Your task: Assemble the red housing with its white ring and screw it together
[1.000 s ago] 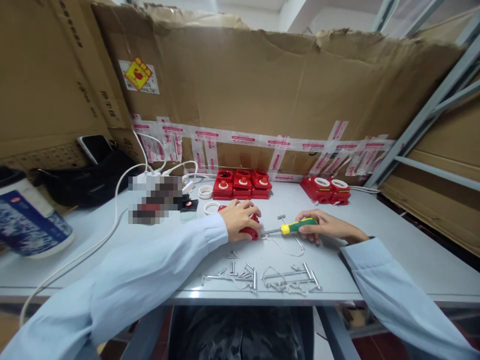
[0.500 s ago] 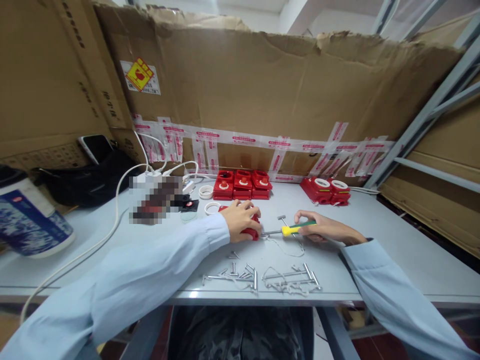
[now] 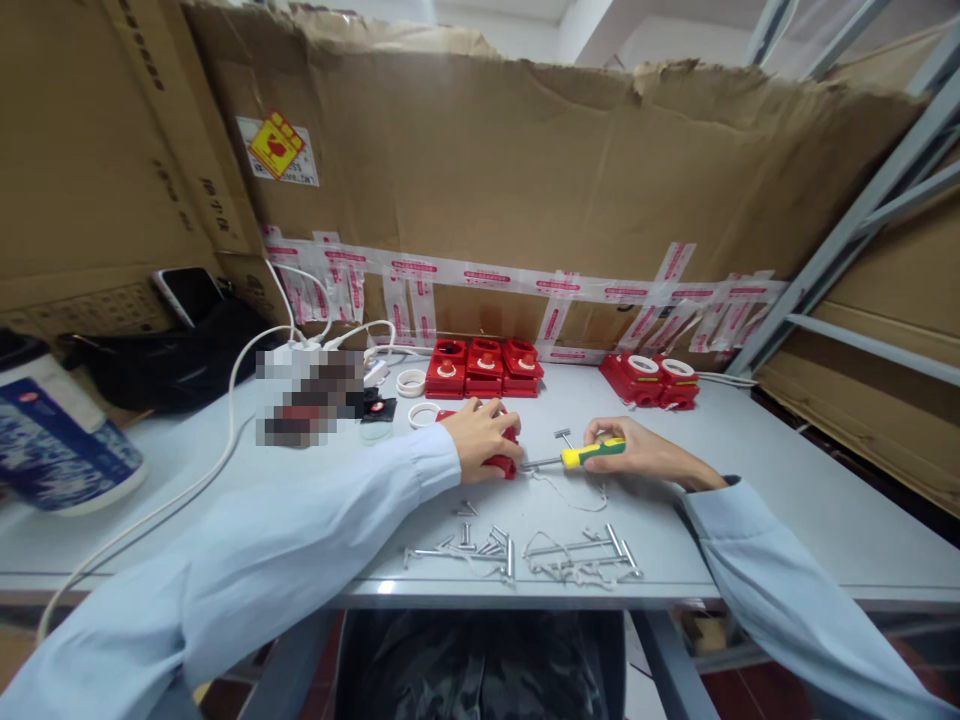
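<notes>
My left hand [image 3: 480, 440] is closed over a red plastic housing [image 3: 504, 464] and presses it against the table; the hand covers most of it. In my right hand [image 3: 637, 452] is a yellow and green screwdriver [image 3: 592, 453], gripped by its handle. The screwdriver lies nearly level, its shaft pointing left with the tip at the housing's right side. Whether the tip sits in a screw I cannot tell. Behind the screwdriver lies a small metal T-shaped bar [image 3: 564, 437], partly hidden by it. A thin cord [image 3: 570, 500] curls on the table just in front.
Near the front edge lie several screws [image 3: 491, 545] and metal T-bars with cords [image 3: 585, 555]. Red housings [image 3: 484, 370] stand at the back, two more with white rings [image 3: 651, 380] at right. White rings [image 3: 411, 383], cables [image 3: 236, 400] and a large cup [image 3: 67, 430] are left.
The screwdriver's handle has turned in my right hand, showing more green, and my fingers have closed further around it. My left hand stays on the housing.
</notes>
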Demonstrator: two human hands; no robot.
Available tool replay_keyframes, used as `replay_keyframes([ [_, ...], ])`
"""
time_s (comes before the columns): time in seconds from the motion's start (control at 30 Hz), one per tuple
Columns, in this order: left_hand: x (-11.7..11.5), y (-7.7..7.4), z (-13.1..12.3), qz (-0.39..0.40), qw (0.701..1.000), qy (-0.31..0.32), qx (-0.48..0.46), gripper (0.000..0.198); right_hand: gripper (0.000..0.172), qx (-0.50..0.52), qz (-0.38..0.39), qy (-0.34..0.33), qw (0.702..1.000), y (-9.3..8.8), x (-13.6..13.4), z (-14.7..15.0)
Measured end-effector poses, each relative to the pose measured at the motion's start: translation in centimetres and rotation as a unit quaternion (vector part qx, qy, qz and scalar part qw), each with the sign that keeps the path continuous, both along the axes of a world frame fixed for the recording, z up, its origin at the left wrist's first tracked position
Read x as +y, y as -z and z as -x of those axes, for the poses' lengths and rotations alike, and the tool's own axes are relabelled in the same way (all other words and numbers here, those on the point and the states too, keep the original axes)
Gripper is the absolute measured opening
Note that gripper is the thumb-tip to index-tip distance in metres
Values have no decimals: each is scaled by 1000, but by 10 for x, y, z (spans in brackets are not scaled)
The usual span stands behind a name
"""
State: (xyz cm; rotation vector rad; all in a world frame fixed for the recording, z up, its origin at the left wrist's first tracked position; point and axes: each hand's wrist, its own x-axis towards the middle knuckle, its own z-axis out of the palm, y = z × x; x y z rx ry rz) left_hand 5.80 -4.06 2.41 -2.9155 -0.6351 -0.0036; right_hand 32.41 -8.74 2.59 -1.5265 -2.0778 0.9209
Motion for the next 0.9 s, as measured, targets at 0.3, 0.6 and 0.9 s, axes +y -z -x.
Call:
replay_keyframes([
  [0.3, 1, 1, 1, -6, 1000, 4, -4, 22, 47, 9, 121, 0, 993, 4, 1, -2],
  [0.6, 0, 0, -1, -13, 1000, 0, 10, 22, 42, 101, 41, 92, 990, -9, 3, -26],
  [0.9, 5, -5, -5, -4, 998, 5, 60, 34, 36, 191, 19, 144, 971, 9, 19, -22],
])
